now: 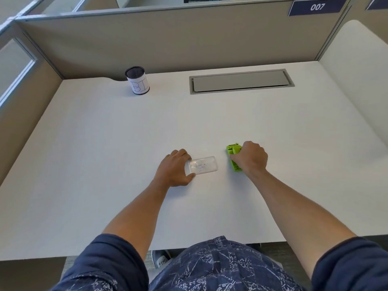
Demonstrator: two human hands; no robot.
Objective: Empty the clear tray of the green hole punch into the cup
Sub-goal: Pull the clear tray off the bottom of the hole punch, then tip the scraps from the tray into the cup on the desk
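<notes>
Left hand: the left hand (175,169) lies low on the smooth white desk (105,154); fingers over the far edge and thumb on the near edge of the clear rectangular plastic tray (203,165), pinching its left end
Clear tray: one, flat on the desk, glossy, rounded corners; faint small specks show inside, too small to identify; apart from the punch, just left of it
Right hand: the right hand (251,157) is curled tight over the bright green plastic hole punch (233,157); knuckles up, fingers wrapped round the body
Hole punch: one, blocky, lying on the desk; most of it hidden under the hand
Cup: one cylindrical cup (138,80) with dark mesh rim and white paper wrap bearing handwritten letters; upright at the far left, well apart from both hands
Desk fittings: one grey rectangular cable hatch (241,81), matte; beige fabric partition (168,43) behind
Sleeves: two, dark blue, pushed above the elbows
</notes>
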